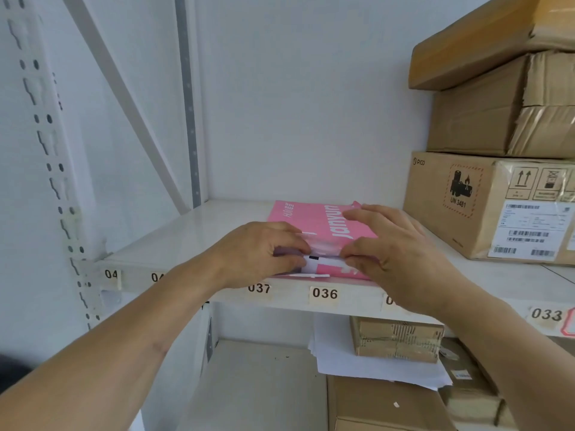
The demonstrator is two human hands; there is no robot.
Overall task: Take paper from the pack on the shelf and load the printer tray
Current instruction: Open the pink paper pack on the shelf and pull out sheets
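A pink paper pack point(323, 220) with white lettering lies flat on the white shelf point(186, 237), its near end at the shelf's front edge. My left hand point(258, 250) pinches the wrapper at the pack's near left end. My right hand point(395, 244) pinches the wrapper at the near right end, with its other fingers spread over the pack's right side. White paper or wrapper flap shows between the two hands. The printer is not in view.
Stacked cardboard boxes point(485, 206) stand right of the pack on the same shelf. Number labels such as 036 point(324, 293) line the shelf edge. Below, loose white sheets point(357, 365) and more cardboard boxes point(398, 339) sit on the lower shelf. A perforated upright point(53, 169) stands at left.
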